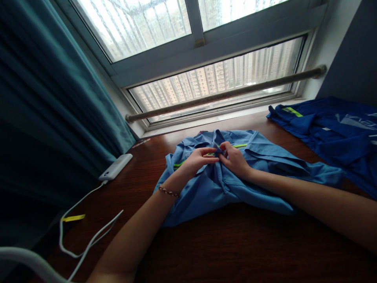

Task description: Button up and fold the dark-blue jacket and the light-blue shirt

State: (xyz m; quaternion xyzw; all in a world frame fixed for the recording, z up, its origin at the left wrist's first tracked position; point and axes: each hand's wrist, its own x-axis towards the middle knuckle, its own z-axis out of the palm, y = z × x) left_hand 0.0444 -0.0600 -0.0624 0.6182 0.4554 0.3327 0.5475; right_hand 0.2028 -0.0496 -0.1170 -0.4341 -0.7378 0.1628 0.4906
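A light blue work shirt with yellow-green reflective stripes lies spread on the dark wooden surface in front of me. My left hand, below a braided bracelet on the wrist, pinches the shirt's front edge near its middle. From the other side my right hand pinches the same spot, and the fingertips of both hands almost meet there. A small fold of cloth stands up between them. Whether a button sits under the fingers is hidden.
A dark blue garment lies at the right. A white power strip with a white cable and yellow tag is at the left, beside a teal curtain. Behind, a metal rail crosses the window.
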